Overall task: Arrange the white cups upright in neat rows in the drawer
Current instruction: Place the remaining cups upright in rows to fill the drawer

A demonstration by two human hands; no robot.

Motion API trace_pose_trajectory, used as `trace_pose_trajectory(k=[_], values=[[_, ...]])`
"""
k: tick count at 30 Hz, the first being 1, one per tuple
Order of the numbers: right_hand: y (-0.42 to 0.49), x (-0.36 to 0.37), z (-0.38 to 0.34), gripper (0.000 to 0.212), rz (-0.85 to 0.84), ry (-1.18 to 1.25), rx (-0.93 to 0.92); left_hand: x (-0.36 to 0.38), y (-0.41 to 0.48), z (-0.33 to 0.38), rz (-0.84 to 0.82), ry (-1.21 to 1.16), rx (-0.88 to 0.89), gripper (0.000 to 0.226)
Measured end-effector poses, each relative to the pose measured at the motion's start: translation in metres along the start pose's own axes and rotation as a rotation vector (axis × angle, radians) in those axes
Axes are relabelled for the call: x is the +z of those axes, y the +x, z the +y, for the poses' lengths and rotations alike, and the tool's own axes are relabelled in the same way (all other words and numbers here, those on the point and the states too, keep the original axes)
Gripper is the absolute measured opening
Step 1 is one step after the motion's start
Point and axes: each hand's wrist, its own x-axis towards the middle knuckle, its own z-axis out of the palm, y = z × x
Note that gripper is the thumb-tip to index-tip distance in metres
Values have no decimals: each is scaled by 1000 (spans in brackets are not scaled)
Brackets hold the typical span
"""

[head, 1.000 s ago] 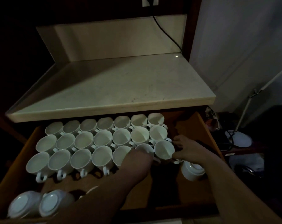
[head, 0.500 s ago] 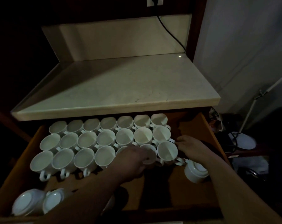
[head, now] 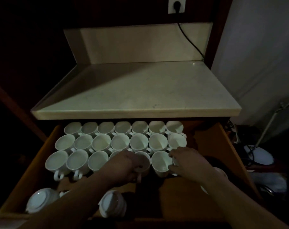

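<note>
**White cups: brittle, slick, best taken by the handle or wall**

White cups [head: 117, 142] are standing upright in three rows toward the back of the drawer [head: 206, 192]; I am reading inward from its front edge. Nearest that edge, an upturned cup [head: 38, 199] is lying base-up at the drawer's front left, and a second upturned cup [head: 112, 204] at its front middle, both waiting to be flipped. Further in, the left hand [head: 123, 167] is curling round a shaded cup [head: 143, 161] in the nearest row. The right hand [head: 187, 162] is pinching the right side of the end cup [head: 162, 161] beside it, by wall or handle I cannot tell. I am judging these cups light, stiff, glazed-slippery and chip-prone, since they are packing rim against rim. So I am favouring a handle or wall grip and gentle set-downs. Beyond the drawer's back, the counter [head: 140, 90] is overhanging the far row.
</note>
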Motion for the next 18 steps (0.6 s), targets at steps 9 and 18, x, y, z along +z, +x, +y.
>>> trace_pose_trajectory(k=[9, 18], values=[[1, 8, -3, 45, -32, -35, -29, 24, 7, -16, -152, 159, -6, 29], [-2, 8, -3, 42, -16, 26, -18, 27, 18, 19, -69, 217, -112, 19]])
